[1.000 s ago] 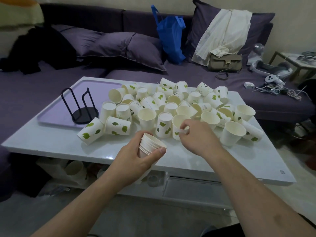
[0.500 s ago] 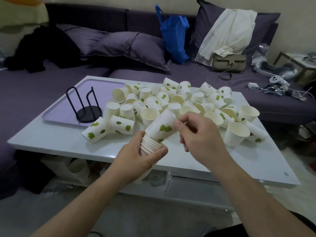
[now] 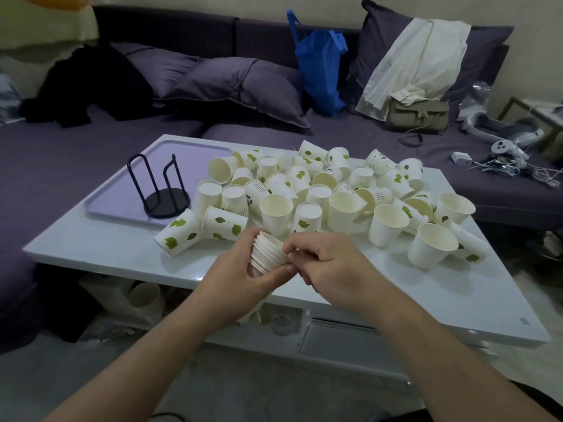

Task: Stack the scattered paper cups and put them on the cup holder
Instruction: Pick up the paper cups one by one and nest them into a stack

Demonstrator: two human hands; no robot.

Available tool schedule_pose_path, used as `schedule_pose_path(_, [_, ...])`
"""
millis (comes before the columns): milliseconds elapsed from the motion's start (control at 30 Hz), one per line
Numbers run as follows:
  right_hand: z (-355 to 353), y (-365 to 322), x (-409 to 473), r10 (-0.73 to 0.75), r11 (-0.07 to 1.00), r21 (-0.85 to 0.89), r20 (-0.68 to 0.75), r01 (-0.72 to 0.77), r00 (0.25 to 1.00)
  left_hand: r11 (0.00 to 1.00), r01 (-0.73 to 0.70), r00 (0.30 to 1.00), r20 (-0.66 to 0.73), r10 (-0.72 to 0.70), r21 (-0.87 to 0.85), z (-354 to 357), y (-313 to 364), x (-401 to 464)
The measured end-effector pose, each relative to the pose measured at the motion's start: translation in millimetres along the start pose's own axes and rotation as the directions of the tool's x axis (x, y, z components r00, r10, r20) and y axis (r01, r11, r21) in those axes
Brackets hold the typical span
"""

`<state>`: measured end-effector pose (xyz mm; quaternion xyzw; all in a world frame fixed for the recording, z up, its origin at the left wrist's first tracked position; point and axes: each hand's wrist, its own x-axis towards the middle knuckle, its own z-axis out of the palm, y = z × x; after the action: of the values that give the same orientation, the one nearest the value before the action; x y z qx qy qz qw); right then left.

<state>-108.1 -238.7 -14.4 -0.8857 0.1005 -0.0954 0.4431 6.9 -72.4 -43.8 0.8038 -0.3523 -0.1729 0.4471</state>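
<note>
The stack of nested paper cups [image 3: 268, 252] sits at centre frame over the near edge of the white table [image 3: 457, 300], its long axis tilted, rims toward the upper right and base down-left inside the left hand [image 3: 234, 281], whose fingers and thumb curl round it. The right hand [image 3: 332, 266] touches the rims from the right, fingers bent at the top cup. The black wire cup holder [image 3: 161, 193] stands upper left on the lilac tray [image 3: 122, 208], nearer the left hand, with loose cups [image 3: 320, 193] scattered just above both hands.
</note>
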Motion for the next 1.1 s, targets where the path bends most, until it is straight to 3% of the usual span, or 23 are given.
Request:
schedule_pose_path(67, [-3, 0, 5, 0.03, 0.999, -0.013, -0.018, -0.031, 0.999, 1.0, 0.021, 1.0, 0.004, -0.021, 0.013, -5, -2, 1])
schedule_pose_path(200, [-13, 2, 26, -0.004, 0.921, -0.377, -0.258, -0.097, 0.966, 0.997, 0.063, 0.998, -0.012, -0.062, 0.049, -20, -2, 6])
schedule_pose_path(300, [-13, 6, 45, 0.1, 0.814, -0.541, -0.226, -0.21, 0.969, 0.996, 0.075, 0.997, -0.024, -0.074, 0.048, -31, -5, 11])
schedule_pose_path(533, [4, 15, 71, 0.211, 0.748, -0.591, -0.218, -0.301, 0.953, 0.994, 0.107, 0.993, -0.047, -0.106, 0.03, -37, -13, 13])
schedule_pose_path(700, [-2, 5, 72, 0.348, 0.603, -0.68, -0.246, -0.417, 0.905, 0.993, 0.119, 0.991, -0.065, -0.119, -0.004, -39, -14, 15])
schedule_pose_path(833, [-8, 3, 64, 0.402, 0.592, -0.67, -0.236, -0.448, 0.885, 0.993, 0.12, 0.991, -0.061, -0.121, -0.021, -41, -13, 14])
schedule_pose_path(900, [-18, 1, 59, 0.405, 0.651, -0.576, -0.289, -0.495, 0.868, 0.992, 0.125, 0.99, -0.056, -0.126, -0.013, -42, -14, 12])
schedule_pose_path(933, [-23, 1, 57, 0.417, 0.732, -0.447, -0.305, -0.515, 0.856, 0.991, 0.131, 0.99, -0.052, -0.132, -0.01, -42, -14, 12])
schedule_pose_path(1000, [-31, -3, 51, 0.451, 0.885, 0.013, -0.266, -0.465, 0.852, 0.99, 0.139, 0.989, -0.041, -0.139, -0.002, -43, -14, 10])
schedule_pose_path(1067, [-35, -6, 45, 0.432, 0.833, 0.443, -0.147, -0.332, 0.89, 0.991, 0.135, 0.99, -0.029, -0.135, 0.01, -43, -15, 8])
schedule_pose_path(1100, [-35, -6, 43, 0.395, 0.78, 0.557, -0.086, -0.285, 0.914, 0.992, 0.128, 0.992, -0.019, -0.128, 0.014, -43, -15, 7])
